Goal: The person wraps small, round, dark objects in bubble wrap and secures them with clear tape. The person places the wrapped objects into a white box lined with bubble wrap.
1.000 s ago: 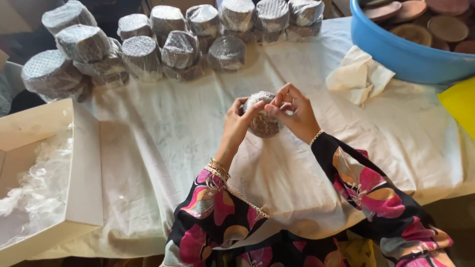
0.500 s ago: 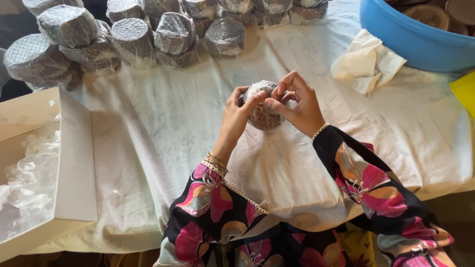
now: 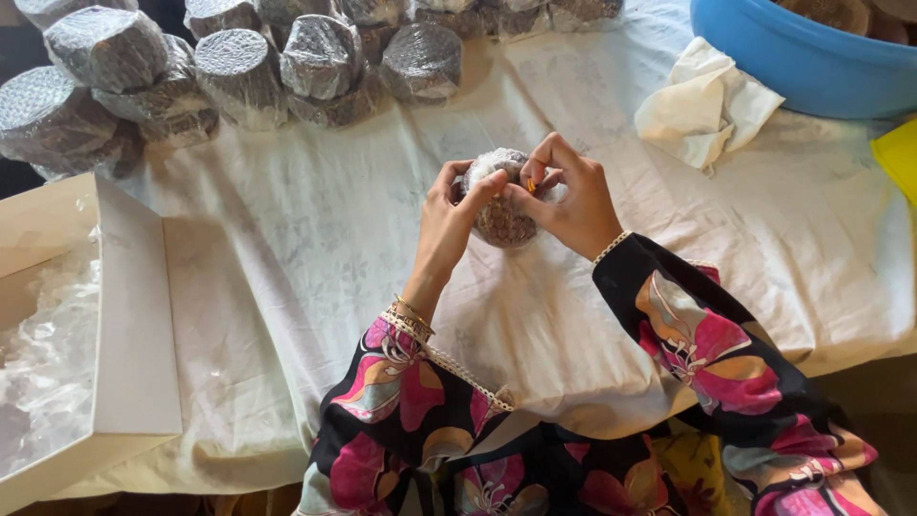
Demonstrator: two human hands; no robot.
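Note:
A round brown cake partly covered in clear plastic wrap is held above the white cloth in the middle of the table. My left hand grips its left side, thumb on top. My right hand pinches the wrap on its upper right edge. Both sleeves are black with pink flowers.
Several wrapped round cakes are piled along the far edge. A white cardboard box with clear wrap inside sits at the left. A blue tub stands far right, with a crumpled white cloth next to it and a yellow thing.
The view has shifted slightly, so the piled cakes sit higher in frame. My fingers have worked around the cake's wrap; the cake stays between both hands.

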